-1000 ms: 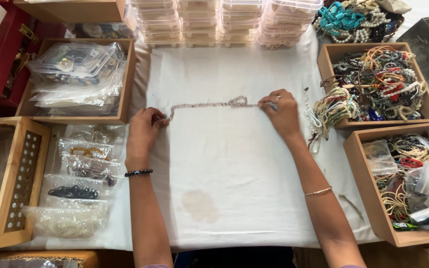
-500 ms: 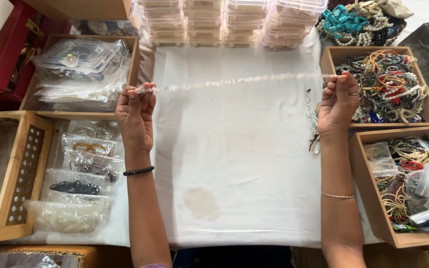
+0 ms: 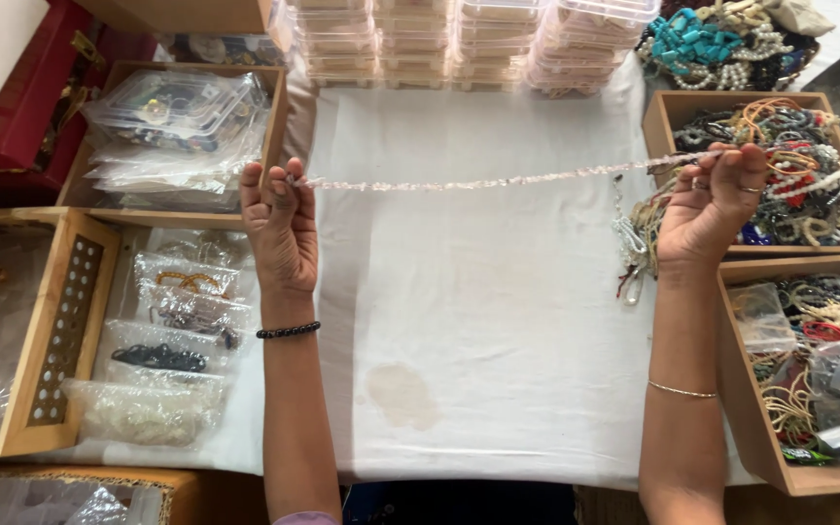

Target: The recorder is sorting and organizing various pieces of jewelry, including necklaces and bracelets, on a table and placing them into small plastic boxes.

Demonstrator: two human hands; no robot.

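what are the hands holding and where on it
A pale bead strand, stretched taut above the white cloth. The left hand pinches one end, the right hand pinches the other.

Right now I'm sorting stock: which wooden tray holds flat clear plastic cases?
The upper-left tray, beside the left hand; the right-side trays hold loose beads.

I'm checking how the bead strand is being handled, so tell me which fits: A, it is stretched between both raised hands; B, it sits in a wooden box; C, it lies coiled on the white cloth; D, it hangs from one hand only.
A: the bead strand runs taut from the left hand to the right hand, above the white cloth.
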